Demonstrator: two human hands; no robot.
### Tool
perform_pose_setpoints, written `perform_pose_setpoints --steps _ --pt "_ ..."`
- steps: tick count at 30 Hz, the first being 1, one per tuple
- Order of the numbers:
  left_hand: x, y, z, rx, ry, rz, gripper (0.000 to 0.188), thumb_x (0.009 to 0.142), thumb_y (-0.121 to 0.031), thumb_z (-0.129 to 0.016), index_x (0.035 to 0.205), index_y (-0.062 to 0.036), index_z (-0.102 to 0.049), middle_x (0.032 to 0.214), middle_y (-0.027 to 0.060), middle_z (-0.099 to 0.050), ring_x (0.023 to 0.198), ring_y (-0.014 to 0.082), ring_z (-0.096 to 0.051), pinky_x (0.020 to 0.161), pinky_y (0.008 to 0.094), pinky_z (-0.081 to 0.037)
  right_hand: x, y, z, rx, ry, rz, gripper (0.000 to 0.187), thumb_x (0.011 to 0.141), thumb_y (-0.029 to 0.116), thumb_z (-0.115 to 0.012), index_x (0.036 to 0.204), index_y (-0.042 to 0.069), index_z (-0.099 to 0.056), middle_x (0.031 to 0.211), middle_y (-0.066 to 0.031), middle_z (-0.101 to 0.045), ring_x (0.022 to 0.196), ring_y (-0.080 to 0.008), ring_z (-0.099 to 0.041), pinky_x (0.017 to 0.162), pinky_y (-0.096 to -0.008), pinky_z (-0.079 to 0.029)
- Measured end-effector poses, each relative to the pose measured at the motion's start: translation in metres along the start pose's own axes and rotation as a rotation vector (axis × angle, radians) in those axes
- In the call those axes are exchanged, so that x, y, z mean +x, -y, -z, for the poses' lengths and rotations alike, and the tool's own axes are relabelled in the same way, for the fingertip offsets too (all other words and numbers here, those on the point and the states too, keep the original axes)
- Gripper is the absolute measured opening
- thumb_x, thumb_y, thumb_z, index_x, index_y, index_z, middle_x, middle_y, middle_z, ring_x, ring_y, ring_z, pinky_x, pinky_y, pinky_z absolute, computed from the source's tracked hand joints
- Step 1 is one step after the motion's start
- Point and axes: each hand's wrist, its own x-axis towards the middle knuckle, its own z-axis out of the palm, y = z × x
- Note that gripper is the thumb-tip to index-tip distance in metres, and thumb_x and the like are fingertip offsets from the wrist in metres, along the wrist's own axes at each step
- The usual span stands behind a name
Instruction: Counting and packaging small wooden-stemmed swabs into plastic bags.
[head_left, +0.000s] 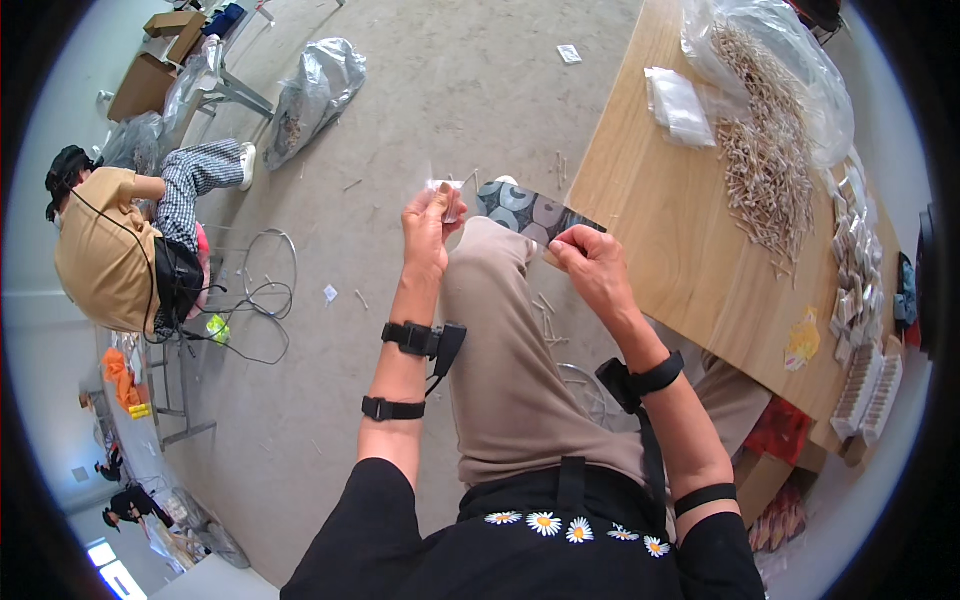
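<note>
My left hand (428, 225) is raised above my left knee, its fingers closed on a small clear plastic bag (447, 203) with something pale in it. To its right, my right hand (592, 268) is closed in a pinch, and a small pale bit shows at the fingertips, too small to name. Just beyond those fingers, a dark strip (530, 212) with large grey round shapes stretches from near my knee toward the table. I cannot tell whether my right fingers grip that strip or only overlap it.
On my right stands a wooden table (660, 240) with a heap of thin pale sticks (765, 150), flat clear bags (680, 105) and rows of filled packets (868, 390). A grey plastic sack (318, 100) stands on the floor. At left a person (110, 240) sits near cables.
</note>
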Motion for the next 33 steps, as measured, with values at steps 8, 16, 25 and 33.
perform_pose_setpoints --steps 8,16,25,33 --pt "0.014 0.007 -0.019 0.011 0.037 0.018 0.015 0.091 -0.023 -0.072 0.096 -0.0086 -0.07 0.09 0.0036 -0.072 0.073 0.0125 -0.066 0.06 0.0281 -0.054 0.001 -0.007 -0.002 0.042 -0.022 0.007 0.018 0.085 0.016 -0.067 0.087 -0.002 -0.069 0.067 -0.0107 -0.064 0.063 -0.0136 -0.059 0.061 -0.0311 -0.048" --pt "0.009 0.005 -0.029 0.078 0.039 0.037 0.017 0.09 -0.028 -0.073 0.094 -0.0115 -0.071 0.086 0.0001 -0.072 0.076 0.0098 -0.065 0.063 0.0294 -0.052 0.0 -0.008 -0.003 0.023 -0.033 0.015 0.017 0.085 0.016 -0.067 0.087 -0.001 -0.069 0.067 -0.0105 -0.064 0.064 -0.0137 -0.06 0.062 -0.0309 -0.048" --pt "0.008 0.002 -0.028 0.112 0.038 -0.021 0.018 0.089 -0.028 -0.074 0.091 -0.0106 -0.071 0.083 0.0006 -0.071 0.07 0.0092 -0.062 0.06 0.0268 -0.051 0.0 -0.009 -0.002 0.027 -0.032 0.01 0.017 0.085 0.017 -0.067 0.087 0.0 -0.07 0.068 -0.0106 -0.065 0.064 -0.0149 -0.061 0.063 -0.0313 -0.049" --pt "0.005 0.002 -0.032 0.193 0.027 -0.033 0.019 0.089 -0.028 -0.074 0.091 -0.0096 -0.072 0.082 0.0013 -0.071 0.068 0.009 -0.061 0.059 0.0262 -0.052 0.0 -0.01 -0.002 0.038 -0.031 0.009 0.017 0.085 0.017 -0.067 0.087 0.001 -0.07 0.07 -0.0107 -0.066 0.066 -0.0158 -0.062 0.064 -0.0315 -0.049"
